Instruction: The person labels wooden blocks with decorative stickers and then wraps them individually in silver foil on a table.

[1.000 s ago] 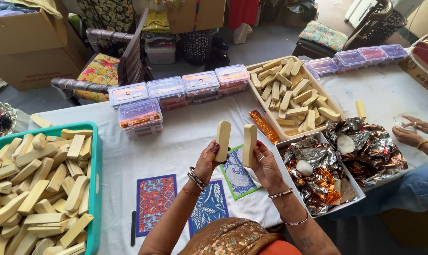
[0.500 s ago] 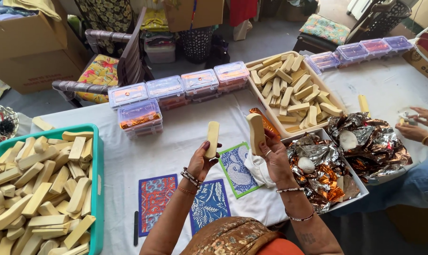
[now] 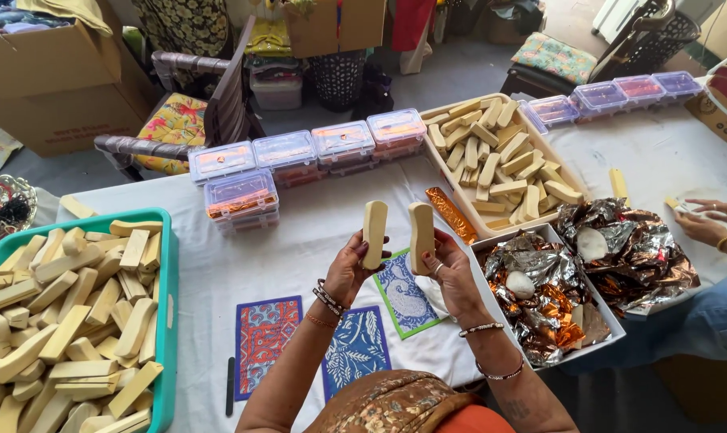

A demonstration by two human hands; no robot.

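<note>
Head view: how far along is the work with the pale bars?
Done: lidded clear boxes stand filled in a row. In hand: left hand and right hand each hold one pale bar upright. Left: the teal tub and cardboard tray hold many bare bars.

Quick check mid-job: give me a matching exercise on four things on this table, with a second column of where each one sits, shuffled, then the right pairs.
Things:
1. teal tub of pale bars
2. foil-wrapped bar
3. patterned cards
4. clear lidded boxes

Places:
A. in a row along the table's far edge
B. flat on the white cloth, below the left hand
C. at the table's left end
D. lying beside the tray of bars, just beyond the right hand

Pairs: 1-C, 2-D, 3-B, 4-A
</note>
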